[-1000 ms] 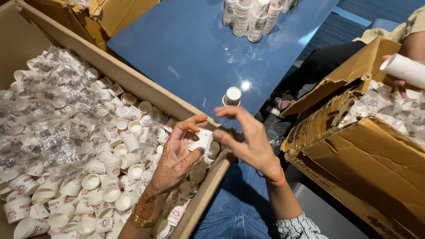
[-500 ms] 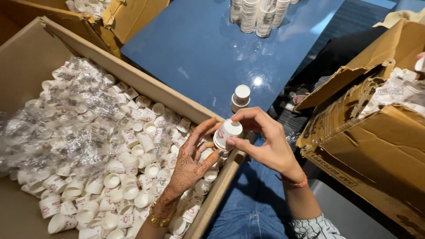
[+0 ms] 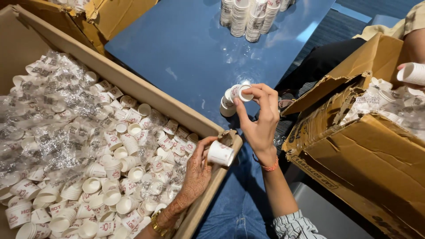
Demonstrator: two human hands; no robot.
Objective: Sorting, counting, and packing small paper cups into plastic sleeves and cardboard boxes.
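At frame centre, the right hand [image 3: 261, 121] pinches a cup [image 3: 241, 92] between thumb and fingertips, over the table [image 3: 186, 48]. Below it, the left hand [image 3: 197, 170] grips another cup [image 3: 220, 153] by the box [image 3: 26, 40] edge.

Bare blue table [image 3: 177, 48] lies open between cup stacks [image 3: 248, 17] and flanking cardboard boxes [image 3: 354, 146]

Packing workroom: cup-filled cartons [image 3: 110, 146] around a table [image 3: 186, 53].
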